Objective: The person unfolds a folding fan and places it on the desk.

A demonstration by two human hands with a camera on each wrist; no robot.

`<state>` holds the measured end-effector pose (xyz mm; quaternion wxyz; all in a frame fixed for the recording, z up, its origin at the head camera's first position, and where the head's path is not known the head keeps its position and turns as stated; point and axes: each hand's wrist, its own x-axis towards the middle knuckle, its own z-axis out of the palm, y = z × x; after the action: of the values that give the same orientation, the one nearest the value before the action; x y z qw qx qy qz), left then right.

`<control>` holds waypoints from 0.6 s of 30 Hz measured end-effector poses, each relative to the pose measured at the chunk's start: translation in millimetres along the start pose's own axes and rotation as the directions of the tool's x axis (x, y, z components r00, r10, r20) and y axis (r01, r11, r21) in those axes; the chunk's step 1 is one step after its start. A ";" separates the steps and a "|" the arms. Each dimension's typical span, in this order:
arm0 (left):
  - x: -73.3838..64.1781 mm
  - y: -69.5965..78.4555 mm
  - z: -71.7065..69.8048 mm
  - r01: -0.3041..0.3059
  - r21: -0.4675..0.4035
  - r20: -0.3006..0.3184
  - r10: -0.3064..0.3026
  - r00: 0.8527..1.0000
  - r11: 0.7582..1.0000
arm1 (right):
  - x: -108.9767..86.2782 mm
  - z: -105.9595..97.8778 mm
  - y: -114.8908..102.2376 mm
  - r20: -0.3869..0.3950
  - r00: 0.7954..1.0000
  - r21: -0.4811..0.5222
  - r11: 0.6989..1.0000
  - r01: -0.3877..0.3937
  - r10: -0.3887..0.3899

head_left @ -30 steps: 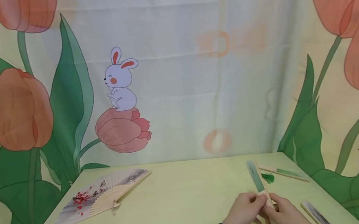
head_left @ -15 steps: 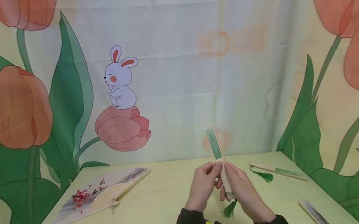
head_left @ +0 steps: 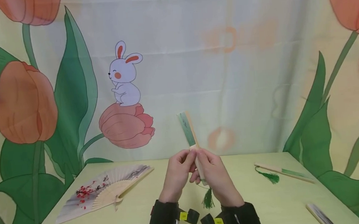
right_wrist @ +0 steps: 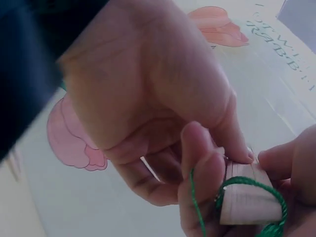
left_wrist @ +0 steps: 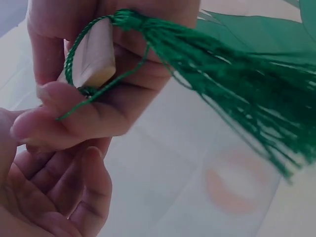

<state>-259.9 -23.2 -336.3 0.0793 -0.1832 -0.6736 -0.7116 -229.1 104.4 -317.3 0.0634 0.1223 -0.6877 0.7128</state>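
Observation:
In the head view, a folded hand fan [head_left: 187, 129] with a green upper part and pale wooden ribs stands nearly upright above the table. My left hand [head_left: 176, 169] and right hand [head_left: 216, 173] both pinch it at mid-length, thumbs close together on the ribs. From its lower end hangs a green tassel [head_left: 208, 199], which spreads large across the left wrist view as green threads [left_wrist: 222, 64]. The fan's wooden butt [right_wrist: 251, 205], with the green cord looped over it, shows between the fingers in the right wrist view.
A spread fan [head_left: 105, 191] with red blossoms lies at the table's left. At the right lies another folded green fan [head_left: 283, 172] with its tassel [head_left: 271, 177]. Nearer the right front edge is a folded grey-patterned fan [head_left: 319, 215]. A printed curtain [head_left: 177, 74] hangs behind the table [head_left: 133, 216].
Both hands have carried the folded fan from the table's right side leftward and up to the middle. Its tassel now hangs in view. The other fans stay in place; the head view shifts slightly.

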 end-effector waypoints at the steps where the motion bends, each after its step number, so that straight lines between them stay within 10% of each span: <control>1: 0.7 0.4 -2.5 -0.004 0.004 -0.008 0.004 1.000 1.000 | 1.4 3.2 -0.1 -0.002 1.000 -0.001 1.000 0.008 -0.008; 18: 2.1 4.8 0.2 -0.070 0.028 -0.085 0.072 0.994 0.997 | 5.6 19.4 6.3 -0.156 0.983 0.026 0.994 0.105 -0.099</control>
<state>-260.1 -23.1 -331.1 0.1360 -0.1753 -0.6714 -0.7072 -234.4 84.4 -321.5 0.1509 0.1027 -0.6612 0.7277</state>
